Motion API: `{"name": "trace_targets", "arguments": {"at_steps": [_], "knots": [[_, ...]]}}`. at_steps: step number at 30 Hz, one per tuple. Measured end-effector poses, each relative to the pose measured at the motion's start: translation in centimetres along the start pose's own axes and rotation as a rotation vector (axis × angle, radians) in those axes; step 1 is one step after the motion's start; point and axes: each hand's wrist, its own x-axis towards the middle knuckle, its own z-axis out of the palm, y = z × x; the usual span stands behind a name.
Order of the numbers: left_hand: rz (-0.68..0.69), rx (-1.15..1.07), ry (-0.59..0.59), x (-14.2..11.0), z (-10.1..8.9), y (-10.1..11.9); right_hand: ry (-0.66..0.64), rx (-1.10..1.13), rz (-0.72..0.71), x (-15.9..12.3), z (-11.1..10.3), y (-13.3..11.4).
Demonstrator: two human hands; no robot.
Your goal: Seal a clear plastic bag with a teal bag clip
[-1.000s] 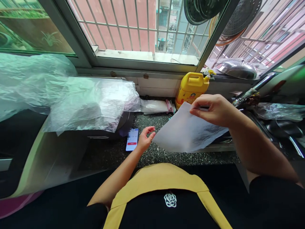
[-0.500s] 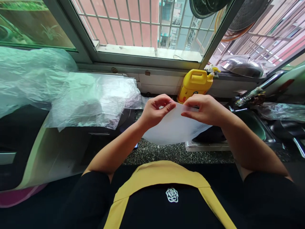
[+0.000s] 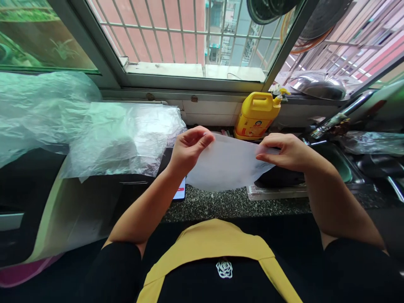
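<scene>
Between my two hands hangs a thin, translucent white plastic sheet (image 3: pixel 229 166), its top edge stretched fairly straight and its lower edge curved. I cannot tell whether it is a bag or a single layer. My left hand (image 3: pixel 192 147) pinches its upper left corner between thumb and fingers. At the upper right, my right hand (image 3: pixel 280 151) is closed on the edge, thumb below the fingers. The sheet is held above the dark speckled counter (image 3: pixel 208 206). Behind it, a black round pan-like thing (image 3: pixel 280 176) is partly hidden.
A yellow jug (image 3: pixel 257 115) stands by the wall under the window. Crumpled clear plastic (image 3: pixel 126 139) covers things at the left. A phone (image 3: pixel 180 191) lies near my left forearm. To the right are a sink (image 3: pixel 336 162) and a faucet (image 3: pixel 344 111).
My hands have moved apart, left hand to the left and right hand to the right, pulling the sheet's top edge wider. More of the phone and yellow jug now shows.
</scene>
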Motion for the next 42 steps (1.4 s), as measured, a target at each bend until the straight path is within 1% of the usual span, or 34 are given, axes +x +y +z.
{"name": "trace_targets", "arguments": {"at_steps": [4,6,9,11,14,17,19,23,27,30,35,37,39,40,42], "knots": [[-0.001,-0.093,0.039,0.1,-0.5,0.2,0.088,0.027,0.103,-1.9,-0.6,0.3],[-0.012,-0.134,0.067,0.2,-0.5,0.4,0.133,0.07,0.154,-2.8,-0.8,0.6],[-0.038,-0.17,0.114,0.3,-0.2,0.6,0.234,0.153,0.2,-3.7,-0.6,1.3],[-0.056,-0.166,0.143,0.2,0.1,0.6,0.305,0.214,0.191,-4.1,-0.3,2.1],[-0.078,-0.144,0.194,0.1,0.8,0.8,0.409,0.295,0.134,-4.4,0.0,3.5],[-0.067,-0.131,0.242,0.0,1.8,0.9,0.562,0.346,0.06,-4.4,0.1,4.6],[-0.058,-0.119,0.26,0.0,2.4,0.9,0.626,0.367,0.021,-4.3,0.0,5.3],[-0.034,-0.08,0.289,-0.4,3.2,0.5,0.622,0.397,-0.032,-4.1,-0.4,6.0],[-0.034,-0.041,0.288,-0.7,3.0,0.2,0.615,0.384,-0.027,-4.0,-0.6,6.0],[-0.059,-0.001,0.237,-0.8,2.1,-0.1,0.63,0.37,-0.016,-3.8,-0.4,5.5],[-0.077,0.116,0.15,-1.1,-0.9,-0.8,0.704,0.373,-0.019,-2.8,0.5,4.1],[-0.031,0.225,0.15,-1.2,-1.9,-0.4,0.707,0.375,-0.033,-2.3,0.8,3.3],[0.069,0.387,0.152,-0.7,-2.3,0.5,0.685,0.366,-0.054,-1.7,1.1,2.4],[0.131,0.476,0.127,-0.3,-2.3,1.1,0.667,0.358,-0.065,-1.4,1.2,2.0],[0.253,0.624,0.006,0.7,-1.7,2.2,0.625,0.337,-0.089,-1.0,1.3,1.2]]}}
